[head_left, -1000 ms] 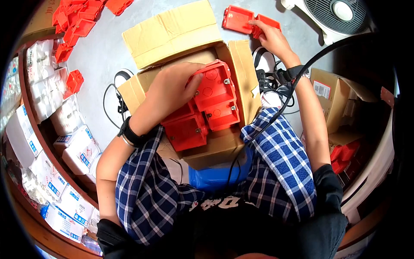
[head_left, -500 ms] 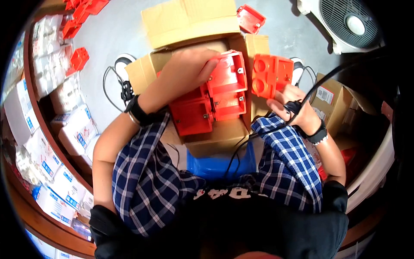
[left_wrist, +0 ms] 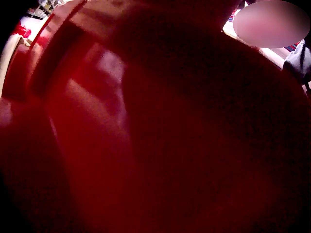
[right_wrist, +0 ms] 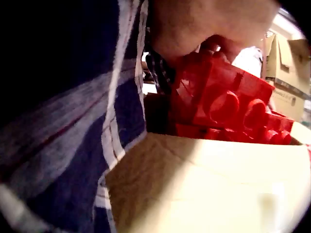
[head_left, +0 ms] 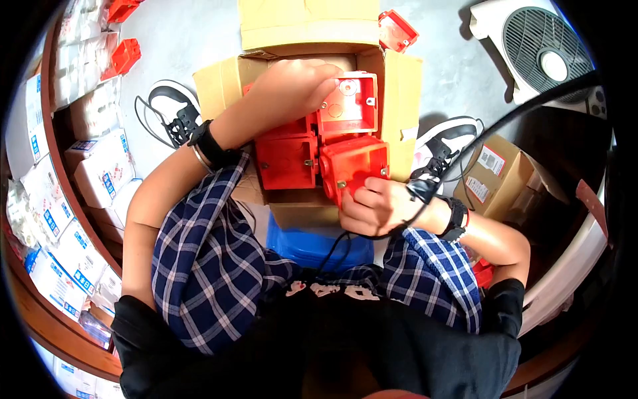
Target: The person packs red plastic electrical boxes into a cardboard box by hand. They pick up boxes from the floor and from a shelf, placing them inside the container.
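Observation:
Several red plastic boxes (head_left: pixel 286 161) sit side by side in an open cardboard carton (head_left: pixel 402 100). The left hand (head_left: pixel 289 90) reaches over them from the left, thumb and bent fingers at the edge of the upper right red box (head_left: pixel 357 110); some fingertips are hidden. My right hand (head_left: pixel 379 207) grips another red box (head_left: pixel 359 161) by its lower right side, tilted over the carton's near right part. In the right wrist view the hand (right_wrist: pixel 214 24) is above a red box (right_wrist: pixel 233 94) with round knockouts. Blurred red plastic (left_wrist: pixel 97 145) fills most of the left wrist view.
A red box (head_left: pixel 397 31) lies on the floor beyond the carton, with a fan (head_left: pixel 538 53) to its right. Shoes (head_left: pixel 174 110) flank the carton. A blue stool (head_left: pixel 319 249), a black cable, a second carton (head_left: pixel 505 176) and shelved packages (head_left: pixel 103 169) surround the person.
My right hand has picked up red boxes from the floor and moved them back to the carton, where one now tilts in its grip. The left hand stays over the upper boxes.

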A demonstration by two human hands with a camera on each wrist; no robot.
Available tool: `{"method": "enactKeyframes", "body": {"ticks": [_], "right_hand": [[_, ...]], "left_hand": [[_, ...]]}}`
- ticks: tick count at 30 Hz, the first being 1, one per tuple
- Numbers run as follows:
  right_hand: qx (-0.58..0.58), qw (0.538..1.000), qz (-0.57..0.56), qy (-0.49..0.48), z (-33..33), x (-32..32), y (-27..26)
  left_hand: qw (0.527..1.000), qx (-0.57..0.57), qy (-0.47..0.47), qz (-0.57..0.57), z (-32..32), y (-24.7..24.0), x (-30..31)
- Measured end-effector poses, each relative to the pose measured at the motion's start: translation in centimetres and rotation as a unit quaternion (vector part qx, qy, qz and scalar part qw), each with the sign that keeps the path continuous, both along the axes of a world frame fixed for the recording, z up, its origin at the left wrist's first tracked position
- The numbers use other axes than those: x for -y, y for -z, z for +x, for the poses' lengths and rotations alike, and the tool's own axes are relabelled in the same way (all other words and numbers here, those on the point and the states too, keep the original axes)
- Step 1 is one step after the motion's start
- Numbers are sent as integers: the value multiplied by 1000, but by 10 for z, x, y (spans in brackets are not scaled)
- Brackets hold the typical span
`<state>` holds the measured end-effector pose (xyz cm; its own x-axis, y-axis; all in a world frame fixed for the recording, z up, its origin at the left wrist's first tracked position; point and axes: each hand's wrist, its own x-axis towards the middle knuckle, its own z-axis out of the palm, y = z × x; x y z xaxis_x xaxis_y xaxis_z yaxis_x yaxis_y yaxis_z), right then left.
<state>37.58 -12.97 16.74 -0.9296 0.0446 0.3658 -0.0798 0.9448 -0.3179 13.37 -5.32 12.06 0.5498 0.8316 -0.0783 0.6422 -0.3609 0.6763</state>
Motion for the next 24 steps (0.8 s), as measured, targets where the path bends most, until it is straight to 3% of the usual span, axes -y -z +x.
{"method": "enactKeyframes", "body": {"ticks": [3, 8, 10, 15, 17, 20, 22, 24], "right_hand": [[102, 995, -1, 15, -4, 0, 5], [72, 996, 28, 36, -17, 0, 18], [96, 995, -1, 38, -22, 4, 27], [58, 997, 16, 58, -27, 3, 31], [40, 998, 13, 39, -26, -2, 31], [39, 999, -12, 3, -25, -7, 29], [26, 999, -20, -14, -27, -11, 26], [17, 999, -30, -23, -28, -15, 26]], "left_hand": [[999, 33, -11, 26, 1, 4, 1], [997, 55, -24, 58, 0, 6, 0], [1000, -9, -5, -8, 0, -2, -2], [1000, -8, -6, 10, 3, -7, -4], [999, 11, -14, 32, 3, -6, -4], [999, -34, -5, -37, 6, -7, -7], [996, 67, -12, 59, 6, 7, -4], [993, 84, 1, 81, 3, 10, -3]]}}
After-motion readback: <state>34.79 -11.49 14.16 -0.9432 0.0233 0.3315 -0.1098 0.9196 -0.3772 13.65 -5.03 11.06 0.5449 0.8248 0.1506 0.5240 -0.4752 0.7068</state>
